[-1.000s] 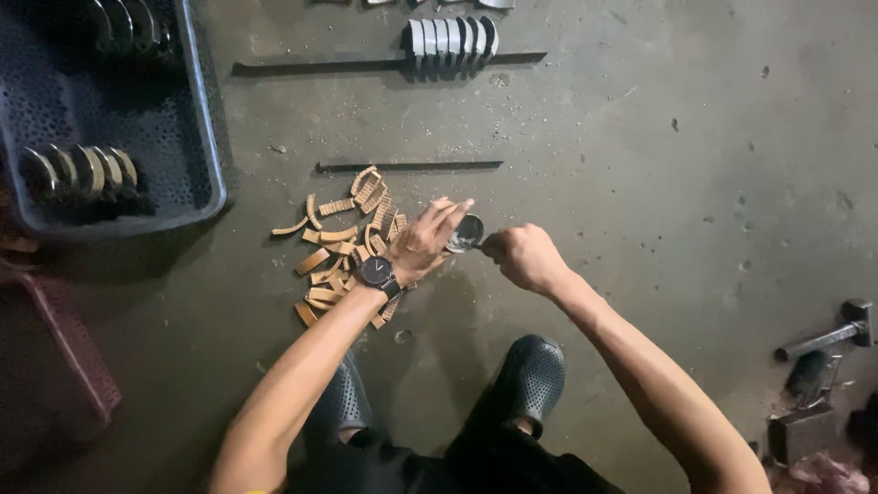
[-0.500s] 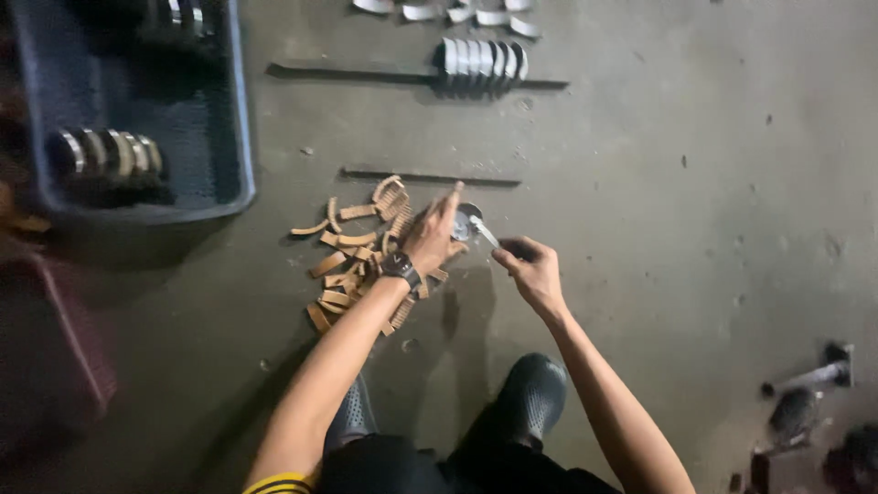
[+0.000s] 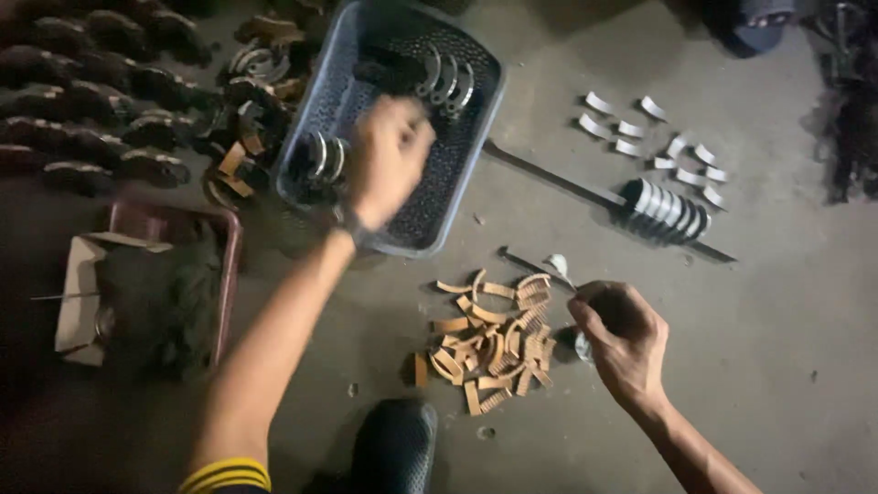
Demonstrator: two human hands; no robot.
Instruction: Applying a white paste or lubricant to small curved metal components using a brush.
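Left hand [image 3: 389, 157] now lifted from the pile to over the blue perforated plastic basket [image 3: 476, 128]; blurred.
Fingers curled together above the curved metal shells in the basket, grip impossible to tell. Right hand [image 3: 622, 343] low on the concrete floor [image 3: 777, 320], fingers clamped on a small round metal piece [image 3: 582, 346], just beside the heap of tan curved strips [image 3: 494, 343].

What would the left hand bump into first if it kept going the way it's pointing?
Probably the curved metal shells standing in the grey basket: the blurred left hand points up over it. Its height above them is unclear.
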